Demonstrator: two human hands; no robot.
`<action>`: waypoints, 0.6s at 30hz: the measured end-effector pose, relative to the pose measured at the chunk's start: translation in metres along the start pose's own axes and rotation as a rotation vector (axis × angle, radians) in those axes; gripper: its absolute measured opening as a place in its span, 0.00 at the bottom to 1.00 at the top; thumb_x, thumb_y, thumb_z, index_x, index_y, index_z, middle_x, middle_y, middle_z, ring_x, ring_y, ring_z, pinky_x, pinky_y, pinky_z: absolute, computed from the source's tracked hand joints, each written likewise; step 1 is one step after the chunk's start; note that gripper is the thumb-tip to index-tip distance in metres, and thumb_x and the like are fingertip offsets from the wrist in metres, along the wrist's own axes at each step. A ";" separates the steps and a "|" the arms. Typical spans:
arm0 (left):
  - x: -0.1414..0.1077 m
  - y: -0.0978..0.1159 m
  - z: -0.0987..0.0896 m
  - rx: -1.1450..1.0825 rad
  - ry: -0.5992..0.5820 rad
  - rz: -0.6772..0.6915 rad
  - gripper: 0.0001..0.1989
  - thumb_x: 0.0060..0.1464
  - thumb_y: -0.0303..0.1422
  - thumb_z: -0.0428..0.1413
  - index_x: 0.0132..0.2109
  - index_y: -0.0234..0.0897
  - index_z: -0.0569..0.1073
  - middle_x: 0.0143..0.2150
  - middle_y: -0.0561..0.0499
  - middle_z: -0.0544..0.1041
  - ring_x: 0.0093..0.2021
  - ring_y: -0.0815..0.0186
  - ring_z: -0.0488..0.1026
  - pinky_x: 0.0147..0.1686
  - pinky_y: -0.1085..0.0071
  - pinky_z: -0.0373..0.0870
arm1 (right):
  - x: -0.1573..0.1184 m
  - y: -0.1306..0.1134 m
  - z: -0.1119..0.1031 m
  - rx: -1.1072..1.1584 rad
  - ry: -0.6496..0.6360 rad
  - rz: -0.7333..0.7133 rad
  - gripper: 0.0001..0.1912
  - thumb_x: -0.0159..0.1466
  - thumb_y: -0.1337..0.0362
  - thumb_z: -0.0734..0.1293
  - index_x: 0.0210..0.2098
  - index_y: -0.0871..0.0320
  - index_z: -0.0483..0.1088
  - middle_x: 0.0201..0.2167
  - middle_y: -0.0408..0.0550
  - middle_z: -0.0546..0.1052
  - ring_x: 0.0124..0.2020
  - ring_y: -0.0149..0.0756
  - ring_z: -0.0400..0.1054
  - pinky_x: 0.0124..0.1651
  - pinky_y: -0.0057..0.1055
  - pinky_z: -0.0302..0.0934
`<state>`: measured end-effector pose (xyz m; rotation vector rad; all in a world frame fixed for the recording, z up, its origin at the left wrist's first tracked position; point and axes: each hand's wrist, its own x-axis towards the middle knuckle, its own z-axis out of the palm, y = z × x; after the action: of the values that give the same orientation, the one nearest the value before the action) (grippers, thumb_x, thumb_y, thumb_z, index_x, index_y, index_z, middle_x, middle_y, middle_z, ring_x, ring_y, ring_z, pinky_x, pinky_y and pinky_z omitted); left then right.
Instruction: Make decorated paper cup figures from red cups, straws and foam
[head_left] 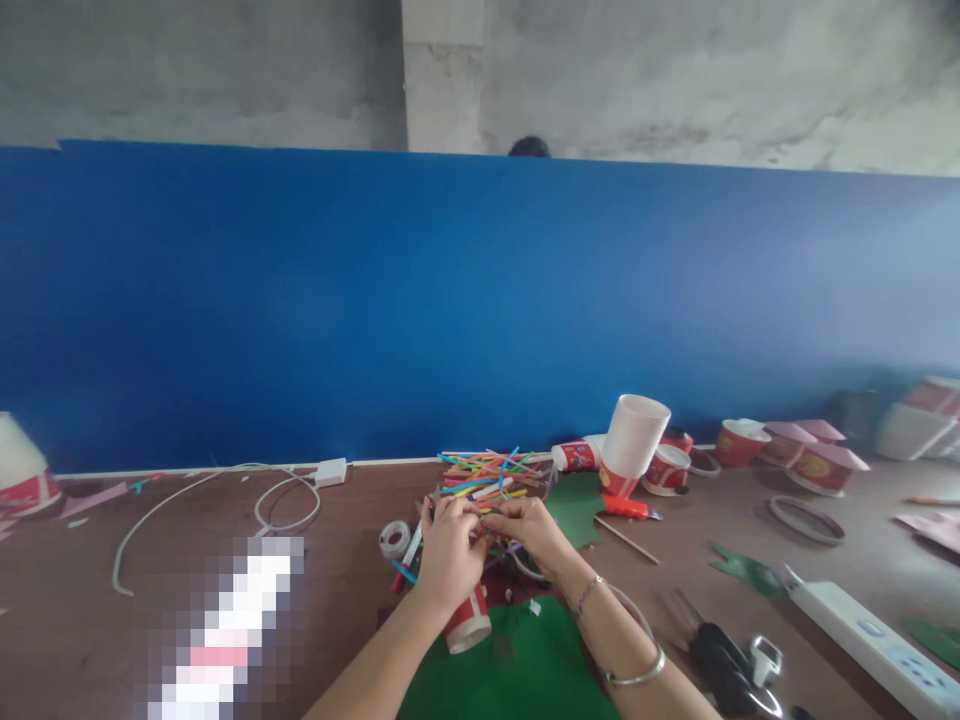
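Pinch: left hand and right hand close together, fingertips pinched narrow; whatever they hold is too small and hidden to tell.
Handwork: apparently fine fingertip work; the next move seems to call for a steady two-handed pinch.
Red-and-white paper cup: tilted just below the left hand, above a flat green sheet; contact cannot be told.
Thin multicoloured sticks: heaped beyond both hands.

Brown table with straws, cups, power strip
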<state>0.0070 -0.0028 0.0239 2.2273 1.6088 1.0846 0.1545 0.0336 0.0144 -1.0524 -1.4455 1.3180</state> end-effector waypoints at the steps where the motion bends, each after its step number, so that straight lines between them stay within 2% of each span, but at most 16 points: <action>1: 0.000 0.000 0.000 0.004 0.003 0.000 0.05 0.48 0.28 0.58 0.26 0.38 0.71 0.39 0.52 0.75 0.48 0.58 0.67 0.59 0.45 0.42 | 0.000 0.000 0.000 0.006 -0.005 -0.002 0.18 0.47 0.54 0.73 0.16 0.63 0.71 0.13 0.39 0.66 0.18 0.25 0.54 0.23 0.25 0.49; 7: -0.001 0.000 0.001 0.047 0.010 -0.004 0.03 0.48 0.29 0.58 0.27 0.40 0.73 0.40 0.51 0.75 0.48 0.57 0.67 0.59 0.45 0.43 | 0.000 -0.002 0.003 -0.037 0.007 -0.016 0.17 0.49 0.55 0.72 0.16 0.63 0.71 0.13 0.38 0.63 0.18 0.24 0.52 0.22 0.25 0.47; 9: 0.000 0.000 0.000 0.071 0.005 -0.015 0.04 0.49 0.30 0.58 0.27 0.39 0.73 0.40 0.50 0.75 0.48 0.58 0.67 0.59 0.45 0.43 | 0.000 -0.006 0.003 -0.117 0.002 -0.026 0.16 0.51 0.54 0.70 0.20 0.63 0.73 0.14 0.39 0.65 0.18 0.25 0.53 0.23 0.25 0.48; 12: 0.002 -0.002 -0.003 0.113 0.003 -0.039 0.05 0.50 0.31 0.57 0.27 0.39 0.73 0.41 0.50 0.75 0.48 0.58 0.67 0.59 0.45 0.42 | -0.004 -0.019 -0.003 -0.400 0.010 -0.051 0.16 0.56 0.55 0.65 0.31 0.62 0.76 0.15 0.40 0.68 0.18 0.27 0.55 0.22 0.25 0.48; 14: 0.003 -0.003 -0.006 0.135 0.007 -0.065 0.06 0.51 0.32 0.56 0.27 0.40 0.74 0.41 0.50 0.75 0.49 0.57 0.66 0.59 0.45 0.42 | -0.012 -0.032 -0.008 -0.690 -0.007 -0.008 0.14 0.56 0.57 0.65 0.29 0.62 0.77 0.13 0.41 0.68 0.18 0.27 0.57 0.21 0.24 0.47; 15: 0.004 -0.004 -0.007 0.143 0.009 -0.080 0.07 0.51 0.33 0.56 0.27 0.40 0.74 0.40 0.50 0.75 0.49 0.57 0.66 0.59 0.44 0.42 | -0.018 -0.039 -0.010 -0.844 -0.054 0.036 0.13 0.54 0.58 0.67 0.22 0.62 0.76 0.12 0.43 0.68 0.18 0.28 0.59 0.21 0.25 0.48; 16: 0.004 -0.004 -0.008 0.149 0.010 -0.093 0.08 0.51 0.34 0.56 0.26 0.41 0.75 0.40 0.50 0.75 0.49 0.57 0.66 0.59 0.43 0.41 | -0.024 -0.045 -0.010 -0.952 -0.159 0.098 0.10 0.50 0.61 0.69 0.18 0.61 0.75 0.13 0.44 0.70 0.18 0.29 0.61 0.21 0.24 0.49; 17: 0.004 -0.004 -0.008 0.155 0.013 -0.102 0.08 0.51 0.34 0.56 0.26 0.41 0.75 0.40 0.50 0.75 0.48 0.56 0.66 0.59 0.42 0.41 | -0.031 -0.050 -0.007 -1.009 -0.295 0.146 0.06 0.47 0.63 0.70 0.18 0.59 0.75 0.15 0.44 0.73 0.19 0.30 0.64 0.21 0.24 0.51; 18: 0.004 -0.004 -0.008 0.160 0.017 -0.104 0.07 0.50 0.34 0.57 0.27 0.42 0.76 0.40 0.50 0.75 0.48 0.56 0.65 0.59 0.42 0.40 | -0.038 -0.054 -0.003 -1.060 -0.371 0.144 0.03 0.45 0.64 0.71 0.21 0.57 0.76 0.18 0.44 0.76 0.21 0.32 0.67 0.23 0.24 0.53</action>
<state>-0.0011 0.0006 0.0292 2.2060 1.8564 0.9822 0.1651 -0.0067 0.0662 -1.6336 -2.5028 0.8072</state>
